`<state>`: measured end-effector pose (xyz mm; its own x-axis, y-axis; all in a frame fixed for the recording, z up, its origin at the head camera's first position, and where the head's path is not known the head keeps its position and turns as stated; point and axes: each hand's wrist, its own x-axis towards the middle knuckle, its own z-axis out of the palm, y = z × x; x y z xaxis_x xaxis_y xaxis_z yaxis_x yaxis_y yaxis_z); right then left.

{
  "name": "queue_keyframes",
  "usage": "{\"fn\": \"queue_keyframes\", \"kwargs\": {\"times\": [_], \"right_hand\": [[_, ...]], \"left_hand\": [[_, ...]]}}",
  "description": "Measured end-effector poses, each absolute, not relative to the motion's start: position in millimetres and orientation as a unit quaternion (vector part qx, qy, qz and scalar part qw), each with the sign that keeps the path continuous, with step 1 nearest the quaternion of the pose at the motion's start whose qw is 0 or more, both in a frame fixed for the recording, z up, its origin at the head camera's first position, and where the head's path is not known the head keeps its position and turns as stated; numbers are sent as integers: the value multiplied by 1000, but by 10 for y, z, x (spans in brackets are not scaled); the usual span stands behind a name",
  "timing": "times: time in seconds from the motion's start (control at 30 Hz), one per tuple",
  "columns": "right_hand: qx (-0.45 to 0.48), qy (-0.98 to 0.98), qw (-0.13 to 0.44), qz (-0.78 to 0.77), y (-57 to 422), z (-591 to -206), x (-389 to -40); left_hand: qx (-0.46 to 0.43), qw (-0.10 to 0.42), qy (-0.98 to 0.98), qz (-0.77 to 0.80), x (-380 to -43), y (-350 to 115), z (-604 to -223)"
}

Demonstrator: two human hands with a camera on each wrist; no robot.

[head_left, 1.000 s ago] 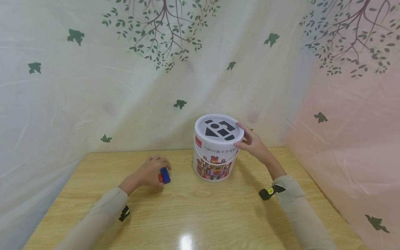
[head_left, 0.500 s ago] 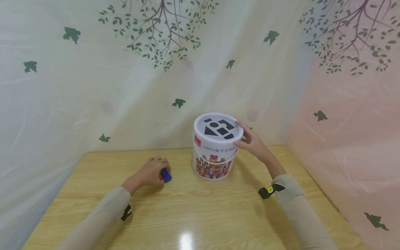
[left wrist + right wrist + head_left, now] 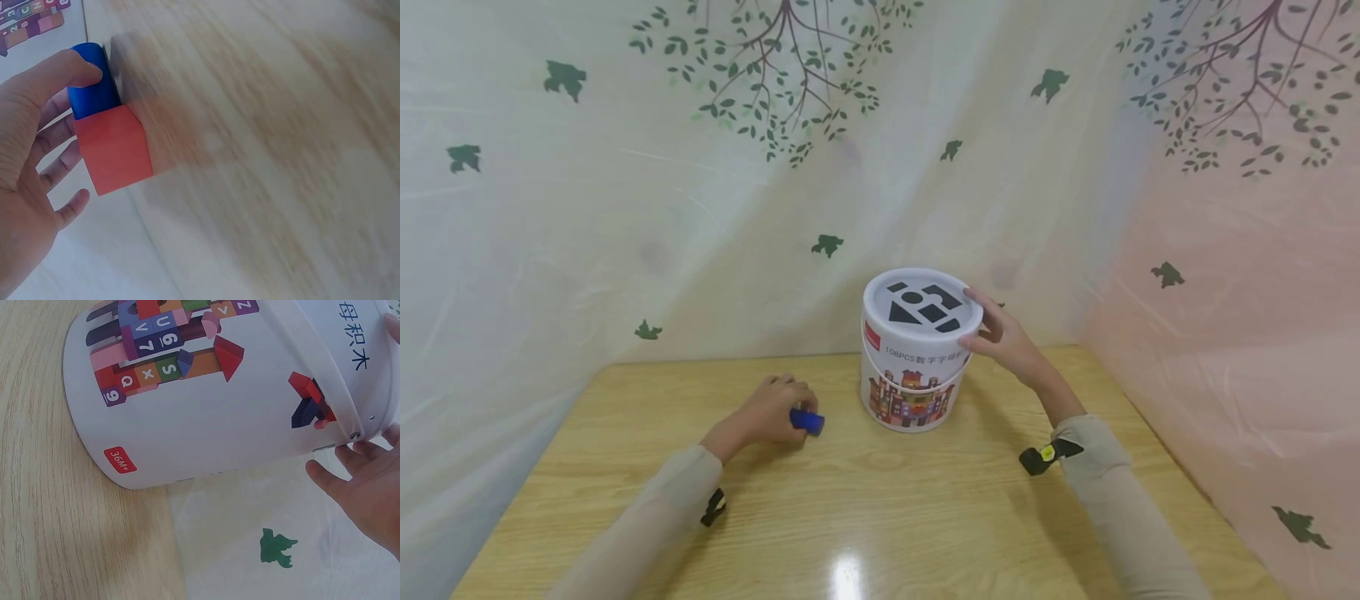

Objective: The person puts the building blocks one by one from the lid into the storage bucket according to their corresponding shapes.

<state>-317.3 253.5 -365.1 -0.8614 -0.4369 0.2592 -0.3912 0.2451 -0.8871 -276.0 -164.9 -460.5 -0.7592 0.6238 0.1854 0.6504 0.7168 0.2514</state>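
My left hand (image 3: pixel 775 408) pinches a blue rounded toy block (image 3: pixel 808 422) low over the table, left of the bucket. In the left wrist view the thumb presses on that blue block, and a red block (image 3: pixel 115 150) sits right against its end; the fingers reach behind both. The red block is hidden by the hand in the head view. A white lidded toy-block bucket (image 3: pixel 917 354) stands upright, with several black shapes on its lid (image 3: pixel 874 302). My right hand (image 3: pixel 1009 343) grips the bucket's right rim, thumb at the front and fingers at the lid's edge.
The wooden table (image 3: pixel 865 508) reaches back to a pale curtain (image 3: pixel 737 233) with printed leaves and branches. The bucket's thin white handle (image 3: pixel 880 375) hangs down across its front. Each wrist wears a black strap with a camera (image 3: pixel 1037 460).
My left hand has shifted slightly right, and the blue block has turned from near upright to lying sideways. The red block has gone from sight in the head view. My right hand stays on the bucket.
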Motion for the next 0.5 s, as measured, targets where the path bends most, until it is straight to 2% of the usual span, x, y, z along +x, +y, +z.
{"fn": "queue_keyframes", "kwargs": {"times": [0.5], "right_hand": [[-265,789,15,-553,2526,-3645,-3165]], "left_hand": [[-327,6,-932,-156,-2801,-1601,-4583]]}}
